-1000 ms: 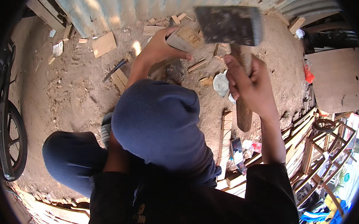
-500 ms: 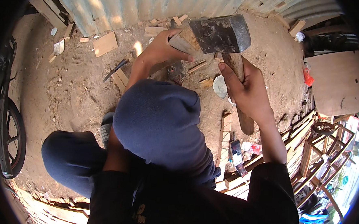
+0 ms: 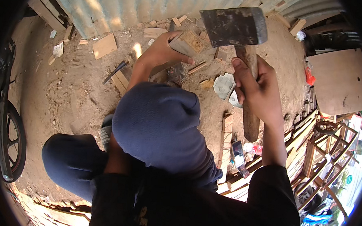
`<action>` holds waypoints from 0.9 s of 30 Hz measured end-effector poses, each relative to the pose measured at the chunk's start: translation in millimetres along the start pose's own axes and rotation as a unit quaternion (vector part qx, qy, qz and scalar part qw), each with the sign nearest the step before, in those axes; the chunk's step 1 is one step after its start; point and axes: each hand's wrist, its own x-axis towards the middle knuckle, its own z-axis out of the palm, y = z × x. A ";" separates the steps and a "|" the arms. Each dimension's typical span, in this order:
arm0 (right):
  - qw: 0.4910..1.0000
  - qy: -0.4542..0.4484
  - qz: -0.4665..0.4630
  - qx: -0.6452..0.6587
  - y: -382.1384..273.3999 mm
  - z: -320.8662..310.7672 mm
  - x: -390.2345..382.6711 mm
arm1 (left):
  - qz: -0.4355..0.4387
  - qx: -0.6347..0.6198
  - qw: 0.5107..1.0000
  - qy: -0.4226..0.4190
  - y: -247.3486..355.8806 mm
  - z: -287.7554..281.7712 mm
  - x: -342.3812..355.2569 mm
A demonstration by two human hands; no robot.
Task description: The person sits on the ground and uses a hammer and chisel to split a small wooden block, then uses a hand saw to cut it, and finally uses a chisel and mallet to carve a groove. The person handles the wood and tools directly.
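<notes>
Right hand (image 3: 258, 90) fisted tight round the wooden handle of the axe (image 3: 234, 25); dark steel head raised above the hand, handle butt sticks out below the fist. Left hand (image 3: 161, 52) clamped on a wood block (image 3: 189, 42), fingers wrapped over its near edge, thumb along the side. Block sits just left of the axe head, apart from it.

Hidden / unclear:
- Left forearm and wrist drop behind the blue-clad knee (image 3: 156, 124); the elbow can't be seen.
- What the block rests on is covered by the left hand, can't tell.
- Dark tool (image 3: 115, 70) on the dirt left of the left hand: too small to identify.
- Wheel (image 3: 9, 141) far left, cut by the frame rim.
- Pale crumpled object (image 3: 224, 86) just left of the right hand: material unclear.

Packages/labels:
- Small flat pack (image 3: 238, 154) below the right hand, beside the handle butt; dark with a light patch, print unreadable.
- Red scrap (image 3: 310, 76) right of the right hand, crumpled.
- Wood offcuts (image 3: 104, 45) scattered beyond the left hand, along the corrugated sheet wall (image 3: 113, 7).
</notes>
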 end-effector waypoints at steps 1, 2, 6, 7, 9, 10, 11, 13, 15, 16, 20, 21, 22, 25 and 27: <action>0.999 0.027 -0.003 0.034 -8.8 -2.1 -6.4 | 0.001 -0.003 1.000 -0.004 4.2 0.5 -1.5; 0.996 0.054 -0.006 0.068 -13.8 -3.1 -11.1 | 0.002 -0.006 1.000 -0.008 10.3 0.0 -2.3; 0.997 0.019 -0.079 -0.014 10.2 8.2 -7.7 | -0.019 0.016 1.000 -0.003 8.0 -3.8 -2.2; 0.990 -0.087 0.001 -0.111 14.5 1.1 0.4 | -0.009 -0.010 1.000 -0.018 10.0 -3.3 -2.2; 0.992 -0.089 0.080 -0.040 4.9 -12.7 -1.8 | 0.013 -0.061 0.997 -0.048 13.5 -1.0 -3.8; 0.988 -0.099 0.120 -0.001 -1.1 -13.3 -3.0 | 0.000 -0.025 0.999 -0.026 14.6 0.0 -7.6; 0.993 -0.075 0.089 -0.016 -5.1 -12.4 -4.4 | -0.014 0.011 1.000 -0.005 16.3 2.5 -9.6; 0.998 -0.015 0.042 0.042 -14.7 -13.5 -13.6 | -0.034 0.033 0.999 0.008 20.9 2.3 -12.2; 0.991 0.050 -0.011 0.128 -23.6 -8.3 -22.6 | -0.046 0.006 0.999 -0.010 25.0 -0.4 -12.0; 0.992 0.055 -0.049 0.103 -17.0 -1.9 -23.1 | -0.050 0.018 0.999 0.006 23.0 0.9 -12.3; 0.996 -0.057 0.022 -0.061 18.0 12.6 -9.1 | -0.039 -0.016 0.999 -0.009 12.6 -5.1 -5.2; 0.992 -0.053 0.045 -0.102 16.4 8.5 -8.6 | -0.034 -0.045 0.998 -0.038 10.6 -6.4 -2.4; 0.986 -0.054 0.067 -0.142 15.9 6.8 -7.6 | -0.028 -0.034 0.999 -0.029 10.4 -6.4 -4.0; 0.998 -0.007 0.035 -0.057 0.0 3.6 -13.3 | -0.019 0.003 1.000 -0.007 11.2 -2.2 -5.0; 0.999 0.031 -0.014 0.034 -14.9 8.0 -20.6 | -0.026 0.035 0.999 0.006 11.4 -0.1 -4.5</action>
